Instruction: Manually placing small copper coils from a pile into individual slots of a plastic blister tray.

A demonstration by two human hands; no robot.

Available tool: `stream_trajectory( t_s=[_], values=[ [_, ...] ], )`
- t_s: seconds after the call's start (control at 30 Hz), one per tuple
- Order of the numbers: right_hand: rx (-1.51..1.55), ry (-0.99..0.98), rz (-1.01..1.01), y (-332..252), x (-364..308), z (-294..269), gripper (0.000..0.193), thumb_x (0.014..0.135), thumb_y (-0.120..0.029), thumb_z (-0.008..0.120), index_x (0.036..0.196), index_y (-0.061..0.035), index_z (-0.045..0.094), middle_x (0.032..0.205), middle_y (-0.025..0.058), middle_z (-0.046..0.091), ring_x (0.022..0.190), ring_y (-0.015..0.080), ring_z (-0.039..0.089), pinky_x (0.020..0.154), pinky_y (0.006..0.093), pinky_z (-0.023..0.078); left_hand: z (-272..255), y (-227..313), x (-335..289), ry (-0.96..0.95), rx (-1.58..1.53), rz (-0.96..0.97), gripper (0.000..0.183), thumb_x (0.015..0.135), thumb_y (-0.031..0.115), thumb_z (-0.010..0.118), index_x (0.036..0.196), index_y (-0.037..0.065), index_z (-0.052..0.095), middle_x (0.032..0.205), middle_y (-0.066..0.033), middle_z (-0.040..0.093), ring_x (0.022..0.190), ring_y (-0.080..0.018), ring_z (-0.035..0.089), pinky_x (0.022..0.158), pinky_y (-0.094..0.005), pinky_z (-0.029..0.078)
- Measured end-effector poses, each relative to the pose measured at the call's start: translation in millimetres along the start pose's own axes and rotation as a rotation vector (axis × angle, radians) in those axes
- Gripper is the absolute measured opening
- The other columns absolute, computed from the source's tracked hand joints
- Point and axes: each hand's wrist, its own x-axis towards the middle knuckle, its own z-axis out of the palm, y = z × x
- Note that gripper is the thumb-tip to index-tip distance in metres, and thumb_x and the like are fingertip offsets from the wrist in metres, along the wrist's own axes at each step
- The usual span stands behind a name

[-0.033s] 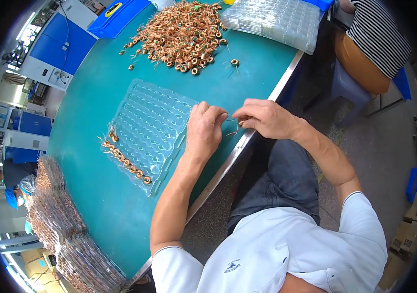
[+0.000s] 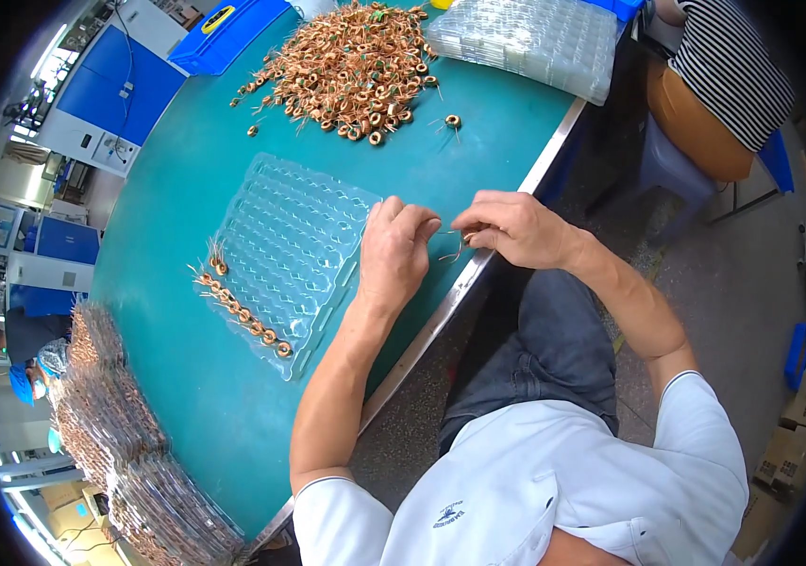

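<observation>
A: Hands first. Where do they sit?

B: Both at the near edge of the teal desk [image 2: 167,236]. Left hand [image 2: 392,253] rests knuckles up, beside the right edge of the clear plastic tray [image 2: 290,245]. Right hand [image 2: 516,226] is just off the desk edge, fingers curled inward toward the left.

A: Grip?

B: Right grip is pinched closed on a small copper coil [image 2: 467,238]; thin wire leads stick out between the two hands. Left fingertips meet those leads, thumb and forefinger drawn together. Whether they clamp the wire or only touch it, I cannot tell.

A: So the coil is in the air?

B: Yes, between the hands, over the desk edge, not in the tray.

A: Tray contents?

B: A row of coils [image 2: 243,307] fills the left rim pockets; remaining pockets are bare.

A: Elsewhere?

B: Loose coil heap [image 2: 346,66] at the far side, one stray coil [image 2: 452,121] near it. Stack of clear trays [image 2: 526,42] far right. Filled trays [image 2: 120,443] piled at the left. Another person in a striped shirt [image 2: 733,66] sits beyond the corner.
</observation>
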Motion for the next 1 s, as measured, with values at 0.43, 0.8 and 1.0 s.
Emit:
stream_trajectory(
  t_s=[0.43, 0.8, 1.0],
  values=[
    [0.175, -0.080, 0.154, 3.4, -21.3, -14.5, 0.009, 0.083, 0.004, 0.065, 0.092, 0.0029, 0.063, 0.084, 0.0080, 0.065, 0.071, 0.0148, 0.064, 0.065, 0.0281, 0.052, 1.5, 4.3, 6.8, -0.391, -0.185, 0.256, 0.011, 0.083, 0.001, 0.065, 0.092, 0.005, 0.069, 0.077, -0.0097, 0.054, 0.076, -0.0307, 0.055, 0.065, -0.0409, 0.046],
    [0.369, 0.297, 0.440, 2.8, -55.6, -14.8, 0.014, 0.089, 0.002, 0.063, 0.103, 0.0035, 0.063, 0.086, 0.0051, 0.065, 0.073, 0.0092, 0.063, 0.066, 0.0217, 0.052, 13.1, 36.6, -0.3, -0.200, -0.432, -0.166, 0.028, 0.081, 0.015, 0.078, 0.102, 0.002, 0.066, 0.089, -0.0084, 0.066, 0.071, -0.0162, 0.063, 0.060, -0.0293, 0.050],
    [0.215, 0.227, 0.322, -4.5, -60.3, -10.2, 0.015, 0.088, 0.004, 0.063, 0.103, 0.0031, 0.063, 0.086, 0.0051, 0.065, 0.073, 0.0089, 0.063, 0.065, 0.0217, 0.052, 28.0, 39.7, -3.6, -0.209, -0.283, -0.005, 0.012, 0.079, 0.006, 0.076, 0.087, 0.003, 0.068, 0.074, -0.0083, 0.059, 0.064, -0.0209, 0.058, 0.056, -0.0322, 0.045]
  ],
)
